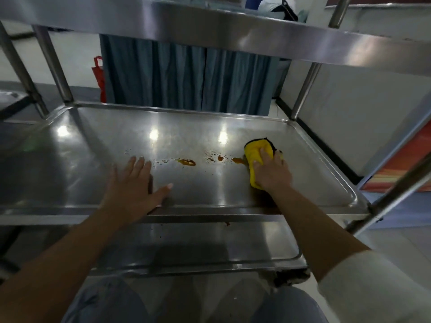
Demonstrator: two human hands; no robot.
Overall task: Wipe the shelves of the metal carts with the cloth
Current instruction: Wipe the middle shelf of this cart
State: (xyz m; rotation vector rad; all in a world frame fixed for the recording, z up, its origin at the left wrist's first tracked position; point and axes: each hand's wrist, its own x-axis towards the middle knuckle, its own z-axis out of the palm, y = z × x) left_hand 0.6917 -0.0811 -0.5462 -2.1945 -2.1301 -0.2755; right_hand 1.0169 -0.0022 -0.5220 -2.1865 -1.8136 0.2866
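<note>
Wiping brown spills off the middle shelf of a metal cart

The right hand (271, 170) presses a folded yellow cloth (257, 157) onto the middle shelf (98, 136), fingers curled over it, right beside the nearest brown spill (238, 160); the left hand (133, 183) lies flat and spread on the shelf, holding nothing. A sweep leftward could smear the sauce (186, 162) and droplets toward that resting hand, or push them over the front lip onto the lower shelf (186, 241), already spotted. The top shelf (210, 22) hangs low overhead, and corner posts (305, 89) crowd the far edge, limiting reach
</note>
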